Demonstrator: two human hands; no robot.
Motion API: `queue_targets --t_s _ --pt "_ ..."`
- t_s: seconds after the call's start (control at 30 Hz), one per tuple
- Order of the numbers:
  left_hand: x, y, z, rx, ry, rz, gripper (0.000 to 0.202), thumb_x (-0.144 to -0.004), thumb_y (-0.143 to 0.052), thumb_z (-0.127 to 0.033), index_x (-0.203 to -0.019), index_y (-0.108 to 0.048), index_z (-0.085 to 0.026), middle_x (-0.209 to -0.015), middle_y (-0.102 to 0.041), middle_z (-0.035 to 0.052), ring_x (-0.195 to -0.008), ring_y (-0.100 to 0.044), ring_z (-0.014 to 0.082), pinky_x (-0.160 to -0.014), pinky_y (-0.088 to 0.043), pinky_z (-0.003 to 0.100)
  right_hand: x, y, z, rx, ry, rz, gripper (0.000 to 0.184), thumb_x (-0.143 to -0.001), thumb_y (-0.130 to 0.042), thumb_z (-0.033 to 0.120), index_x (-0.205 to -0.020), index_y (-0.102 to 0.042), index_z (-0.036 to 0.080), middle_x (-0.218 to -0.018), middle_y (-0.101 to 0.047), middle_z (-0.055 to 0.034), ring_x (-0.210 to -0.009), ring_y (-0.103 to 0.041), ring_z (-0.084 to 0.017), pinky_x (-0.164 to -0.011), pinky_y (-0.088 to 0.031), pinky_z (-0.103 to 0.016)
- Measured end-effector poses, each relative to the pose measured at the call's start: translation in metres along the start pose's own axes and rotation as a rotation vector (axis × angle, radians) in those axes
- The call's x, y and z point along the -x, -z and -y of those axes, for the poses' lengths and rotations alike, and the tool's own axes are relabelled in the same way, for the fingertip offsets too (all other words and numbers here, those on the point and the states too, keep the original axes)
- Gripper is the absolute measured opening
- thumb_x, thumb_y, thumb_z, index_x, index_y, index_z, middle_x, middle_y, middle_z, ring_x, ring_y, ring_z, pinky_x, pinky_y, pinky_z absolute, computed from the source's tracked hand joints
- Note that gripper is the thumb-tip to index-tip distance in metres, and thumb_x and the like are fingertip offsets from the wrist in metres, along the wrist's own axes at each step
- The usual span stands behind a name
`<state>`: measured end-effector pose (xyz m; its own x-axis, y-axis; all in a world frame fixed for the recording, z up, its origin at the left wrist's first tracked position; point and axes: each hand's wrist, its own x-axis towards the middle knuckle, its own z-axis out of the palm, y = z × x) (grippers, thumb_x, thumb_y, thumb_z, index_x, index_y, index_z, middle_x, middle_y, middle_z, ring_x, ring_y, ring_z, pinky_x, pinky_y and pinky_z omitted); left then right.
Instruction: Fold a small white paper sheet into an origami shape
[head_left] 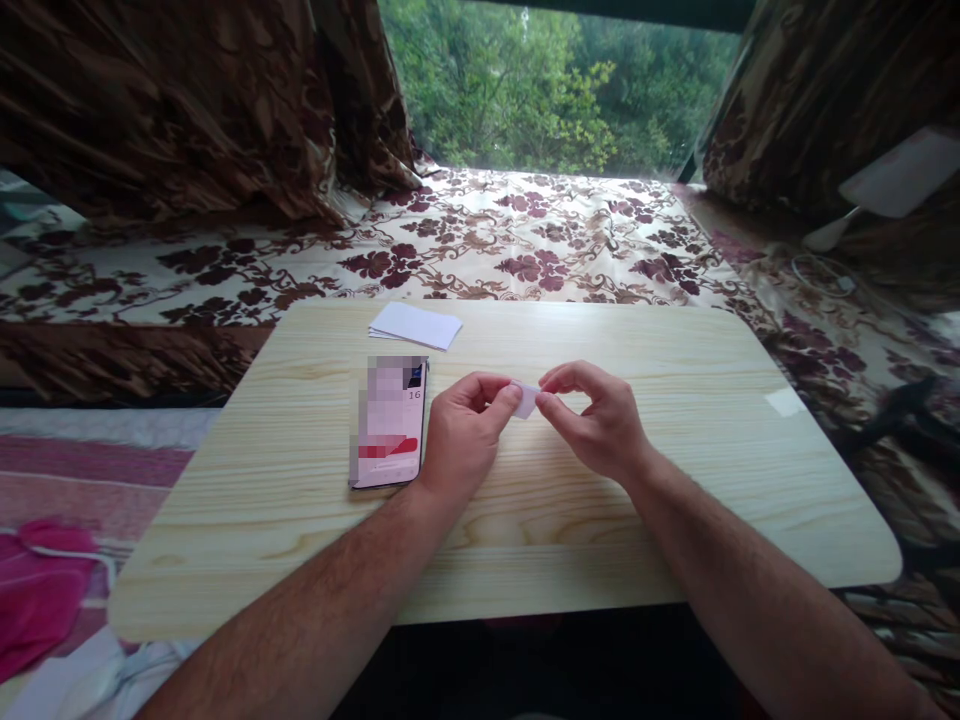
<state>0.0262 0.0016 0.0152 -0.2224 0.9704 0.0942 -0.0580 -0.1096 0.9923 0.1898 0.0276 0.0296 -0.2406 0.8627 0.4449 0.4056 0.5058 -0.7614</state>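
Note:
My left hand (465,430) and my right hand (600,420) meet over the middle of a light wooden table (675,480). Both pinch a small folded piece of white paper (526,399) between thumb and fingers, held just above the tabletop. A phone (388,422) with a lit screen lies flat on the table just left of my left hand. A small stack of white paper sheets (415,325) lies near the table's far edge, beyond the phone.
A floral cloth (525,240) covers the surface behind the table, with brown patterned curtains (187,100) on both sides of a window onto trees. A pink cloth (37,590) lies at the lower left. A white cable (821,272) rests at the right.

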Motion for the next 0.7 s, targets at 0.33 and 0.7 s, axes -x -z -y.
queue_targets --t_s 0.33,0.7 --pt "-0.0014 0.0012 0.0016 0.038 0.122 0.041 0.026 -0.074 -0.078 -0.039 -0.083 -0.072 -0.015 -0.075 -0.071 0.0026 -0.064 -0.061 0.0117 -0.06 -0.049 0.023 0.0008 -0.0021 -0.0013 -0.24 -0.176 0.048 0.011 -0.082 -0.069 0.027 -0.078 -0.065 0.018 -0.074 -0.07 -0.002 -0.067 -0.064 -0.014 -0.062 -0.049 -0.027" --pt "0.0004 0.0004 -0.0018 -0.023 0.141 0.055 0.036 -0.074 -0.077 -0.048 -0.084 -0.074 -0.013 -0.074 -0.073 0.0049 -0.062 -0.063 0.0136 -0.056 -0.052 0.025 -0.001 -0.0058 -0.004 -0.451 -0.255 0.046 0.01 -0.079 -0.071 0.023 -0.074 -0.064 0.017 -0.067 -0.064 0.0004 -0.061 -0.056 -0.012 -0.056 -0.043 -0.025"
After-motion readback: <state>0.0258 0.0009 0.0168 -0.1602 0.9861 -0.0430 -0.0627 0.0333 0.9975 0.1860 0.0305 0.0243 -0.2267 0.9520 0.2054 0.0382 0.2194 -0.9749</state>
